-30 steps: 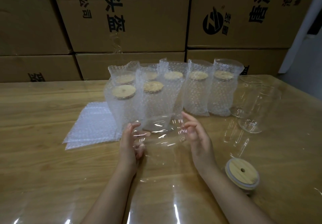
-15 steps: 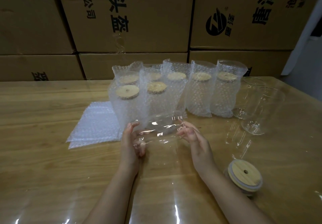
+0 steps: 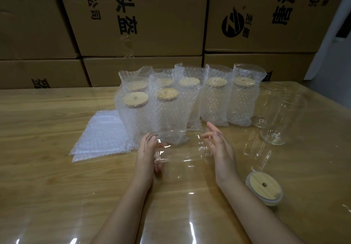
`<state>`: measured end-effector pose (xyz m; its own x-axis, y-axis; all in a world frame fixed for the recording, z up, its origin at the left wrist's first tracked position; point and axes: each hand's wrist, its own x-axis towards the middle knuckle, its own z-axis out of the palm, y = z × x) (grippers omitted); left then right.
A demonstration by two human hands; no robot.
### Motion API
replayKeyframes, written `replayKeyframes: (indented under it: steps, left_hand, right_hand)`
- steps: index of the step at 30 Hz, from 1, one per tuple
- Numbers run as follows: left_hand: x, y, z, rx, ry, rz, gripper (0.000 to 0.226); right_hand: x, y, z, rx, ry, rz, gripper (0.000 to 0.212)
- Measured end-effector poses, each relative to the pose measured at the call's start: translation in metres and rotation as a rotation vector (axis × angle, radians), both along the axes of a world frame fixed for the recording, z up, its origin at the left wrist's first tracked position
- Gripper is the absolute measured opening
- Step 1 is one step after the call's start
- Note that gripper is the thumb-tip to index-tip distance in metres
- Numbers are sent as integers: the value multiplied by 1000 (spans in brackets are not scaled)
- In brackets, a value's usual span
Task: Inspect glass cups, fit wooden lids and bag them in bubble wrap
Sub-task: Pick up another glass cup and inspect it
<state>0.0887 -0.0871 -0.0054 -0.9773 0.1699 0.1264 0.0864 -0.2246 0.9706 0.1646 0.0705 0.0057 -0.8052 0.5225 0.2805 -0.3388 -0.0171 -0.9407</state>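
I see glass cup [image 3: 182, 149] lying 9-to-3: left hand [image 3: 149, 149] fingers curl round it, right hand [image 3: 220, 147] fingers straight; wooden lid [image 3: 264, 189] at 4 o'clock, nearer right.

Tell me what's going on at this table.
A person holds a bare cup sideways between both hands, the left hand gripping one end, the right hand flat against the other. Behind it stand seven lidded cups in bubble bags; two empty glasses, a loose lid and flat bags wait alongside.
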Motion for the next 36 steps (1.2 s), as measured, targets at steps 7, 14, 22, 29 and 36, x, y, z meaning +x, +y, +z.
replayKeyframes:
  steps: [7,14,22,29,36]
  left_hand:
    - [-1,-5,5,162,-109,-16,43]
    - [-2,-8,8,290,-161,58,37]
    - [5,-2,-1,88,77,103,57]
    - [4,-3,-9,-12,180,4,51]
    - [0,-3,-6,-9,175,-76,57]
  right_hand:
    - [-2,-6,-3,85,43,55,45]
    - [0,-19,-10,297,160,11,40]
    - [2,-27,-17,315,119,-75,45]
    - [4,-22,-9,222,109,-94,42]
    - [0,-11,-5,-211,20,80,28]
